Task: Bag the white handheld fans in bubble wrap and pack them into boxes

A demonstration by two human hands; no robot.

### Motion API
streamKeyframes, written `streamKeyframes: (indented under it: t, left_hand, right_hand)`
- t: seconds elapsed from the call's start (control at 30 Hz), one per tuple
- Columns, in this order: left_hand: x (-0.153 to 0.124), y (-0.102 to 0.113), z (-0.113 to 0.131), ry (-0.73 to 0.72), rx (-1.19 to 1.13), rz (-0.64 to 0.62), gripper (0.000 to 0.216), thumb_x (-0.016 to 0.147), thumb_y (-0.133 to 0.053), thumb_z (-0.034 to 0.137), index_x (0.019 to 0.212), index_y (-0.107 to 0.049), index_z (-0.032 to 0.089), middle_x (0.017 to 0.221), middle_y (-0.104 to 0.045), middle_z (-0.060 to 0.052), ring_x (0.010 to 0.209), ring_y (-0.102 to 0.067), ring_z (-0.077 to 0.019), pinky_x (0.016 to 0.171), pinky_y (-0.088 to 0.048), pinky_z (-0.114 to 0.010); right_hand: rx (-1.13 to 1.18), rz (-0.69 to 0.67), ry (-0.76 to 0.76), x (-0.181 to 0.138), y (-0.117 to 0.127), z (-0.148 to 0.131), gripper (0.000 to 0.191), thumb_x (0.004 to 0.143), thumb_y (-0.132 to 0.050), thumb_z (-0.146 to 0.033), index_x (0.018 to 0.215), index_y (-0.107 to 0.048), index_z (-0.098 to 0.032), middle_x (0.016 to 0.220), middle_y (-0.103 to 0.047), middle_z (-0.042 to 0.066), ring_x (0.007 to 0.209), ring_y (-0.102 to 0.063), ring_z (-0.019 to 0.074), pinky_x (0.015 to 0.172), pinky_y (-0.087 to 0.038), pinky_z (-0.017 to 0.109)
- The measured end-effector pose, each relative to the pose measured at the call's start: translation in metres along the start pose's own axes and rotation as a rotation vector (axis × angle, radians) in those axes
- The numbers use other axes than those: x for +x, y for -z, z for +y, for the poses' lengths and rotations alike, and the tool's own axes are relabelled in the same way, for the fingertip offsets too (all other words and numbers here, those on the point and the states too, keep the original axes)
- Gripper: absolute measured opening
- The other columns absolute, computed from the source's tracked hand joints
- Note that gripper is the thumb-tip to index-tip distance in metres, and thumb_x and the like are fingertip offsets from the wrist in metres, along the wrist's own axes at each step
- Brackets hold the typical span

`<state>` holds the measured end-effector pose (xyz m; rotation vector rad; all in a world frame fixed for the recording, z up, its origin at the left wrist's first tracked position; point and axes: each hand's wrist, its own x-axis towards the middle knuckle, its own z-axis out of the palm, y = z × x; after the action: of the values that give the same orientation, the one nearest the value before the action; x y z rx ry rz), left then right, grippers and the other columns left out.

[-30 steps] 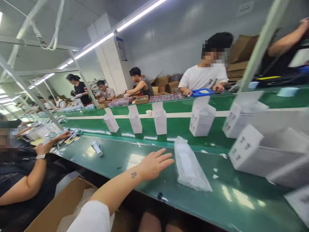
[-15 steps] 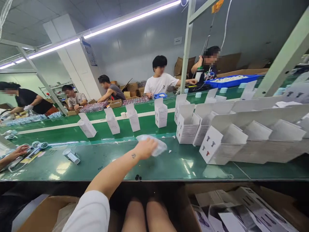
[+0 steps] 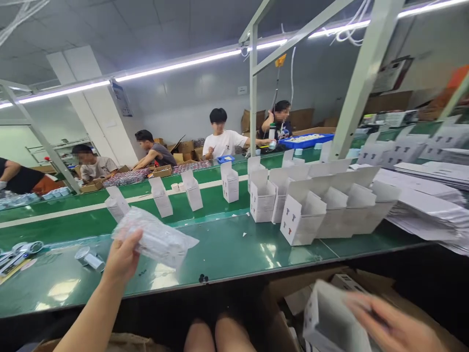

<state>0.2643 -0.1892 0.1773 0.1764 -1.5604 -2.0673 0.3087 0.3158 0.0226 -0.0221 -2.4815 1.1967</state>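
My left hand [image 3: 126, 254] is closed on a see-through plastic bag [image 3: 156, 237] with something pale inside, held above the left part of the green bench. At the lower right, my right hand [image 3: 392, 318], smeared by motion, grips a white cardboard box [image 3: 330, 318] by its side. That box is tilted, with its inside showing, over the carton of printed boxes below the bench. Close to my left hand, a light grey-blue device [image 3: 90, 258] lies on the bench.
Open white boxes [image 3: 300, 215] stand in rows on the right, beside stacked flat cartons [image 3: 428, 195]. More boxes [image 3: 161, 198] stand on the green conveyor [image 3: 205, 215]. Grey-blue parts [image 3: 20, 254] lie far left. Several co-workers sit across the line; metal posts [image 3: 252, 88] rise between.
My left hand has moved left and nearer with the bag. My right hand has come into view at the lower right, holding a white box. The view has swung right.
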Motion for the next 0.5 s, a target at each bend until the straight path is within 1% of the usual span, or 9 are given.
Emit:
streamKeyframes:
  t: [0.03,0.07,0.1,0.13,0.2,0.27,0.37,0.43,0.5]
  left_hand:
    - [-0.001,0.003,0.004,-0.017,-0.033,0.031,0.045,0.057,-0.084,0.03,0.097,-0.069,0.015,0.089,-0.072,-0.002,0.078,-0.067,-0.0166,0.071,-0.054,-0.024]
    - [-0.003,0.002,0.008,-0.044,-0.07,0.053,0.043,0.058,-0.084,0.03,0.097,-0.07,0.016,0.089,-0.072,-0.002,0.078,-0.067,-0.0157,0.072,-0.054,-0.022]
    - [-0.004,-0.001,0.01,-0.079,-0.109,0.063,0.042,0.06,-0.083,0.031,0.097,-0.07,0.016,0.089,-0.072,-0.001,0.08,-0.067,-0.0154,0.073,-0.054,-0.022]
    - [-0.006,-0.007,0.012,-0.117,-0.145,0.066,0.04,0.061,-0.083,0.032,0.097,-0.07,0.017,0.09,-0.072,-0.001,0.082,-0.067,-0.0154,0.075,-0.054,-0.022]
    - [-0.011,-0.022,0.016,-0.183,-0.199,0.062,0.039,0.063,-0.082,0.033,0.096,-0.07,0.017,0.09,-0.073,-0.002,0.086,-0.067,-0.0164,0.079,-0.054,-0.023]
    - [-0.015,-0.038,0.018,-0.225,-0.227,0.056,0.038,0.065,-0.081,0.035,0.096,-0.069,0.017,0.091,-0.072,-0.003,0.089,-0.067,-0.0176,0.081,-0.054,-0.025]
    - [-0.015,-0.054,0.016,-0.304,-0.209,0.032,0.037,0.071,-0.077,0.039,0.1,-0.067,0.018,0.095,-0.071,-0.004,0.094,-0.066,-0.019,0.085,-0.053,-0.029]
    - [-0.01,-0.058,0.011,-0.402,-0.098,-0.009,0.036,0.077,-0.072,0.04,0.104,-0.064,0.017,0.1,-0.069,-0.005,0.099,-0.064,-0.0199,0.09,-0.05,-0.031]
    - [-0.003,-0.057,0.002,-0.508,0.135,-0.029,0.035,0.081,-0.067,0.04,0.107,-0.061,0.017,0.104,-0.066,-0.007,0.102,-0.062,-0.0208,0.093,-0.048,-0.033]
  right_hand:
    - [-0.003,0.03,0.006,0.011,0.011,-0.037,0.033,0.071,-0.061,-0.059,0.08,-0.077,-0.032,0.084,-0.076,0.007,0.075,-0.071,0.0295,0.066,-0.059,0.036]
    - [-0.004,0.079,0.027,0.023,0.015,-0.073,0.034,0.072,-0.062,-0.059,0.082,-0.076,-0.03,0.085,-0.076,0.007,0.075,-0.07,0.0285,0.065,-0.057,0.035]
    - [0.026,0.084,0.078,0.038,0.013,-0.107,0.033,0.074,-0.061,-0.055,0.085,-0.076,-0.027,0.087,-0.075,0.006,0.077,-0.069,0.0272,0.068,-0.056,0.034]
    - [0.088,0.074,0.141,0.053,0.005,-0.137,0.032,0.077,-0.061,-0.051,0.087,-0.075,-0.024,0.086,-0.075,0.006,0.078,-0.068,0.0253,0.072,-0.054,0.033]
    - [0.221,0.009,0.267,0.085,-0.028,-0.182,0.031,0.08,-0.059,-0.047,0.086,-0.073,-0.021,0.075,-0.071,0.003,0.07,-0.063,0.0207,0.067,-0.051,0.029]
    - [0.324,-0.053,0.363,0.111,-0.074,-0.209,0.03,0.082,-0.056,-0.045,0.082,-0.071,-0.019,0.068,-0.065,0.001,0.065,-0.057,0.0171,0.062,-0.046,0.027]
    - [0.401,-0.056,0.412,0.136,-0.142,-0.229,0.03,0.082,-0.053,-0.043,0.078,-0.069,-0.018,0.062,-0.059,0.0,0.06,-0.051,0.015,0.057,-0.04,0.025]
    - [0.422,-0.055,0.41,0.145,-0.177,-0.236,0.03,0.08,-0.051,-0.04,0.074,-0.068,-0.017,0.059,-0.056,0.0,0.058,-0.049,0.0152,0.055,-0.038,0.026]
    - [0.447,-0.097,0.428,0.151,-0.201,-0.239,0.029,0.079,-0.051,-0.039,0.073,-0.068,-0.017,0.06,-0.06,0.002,0.059,-0.051,0.0167,0.056,-0.04,0.027]
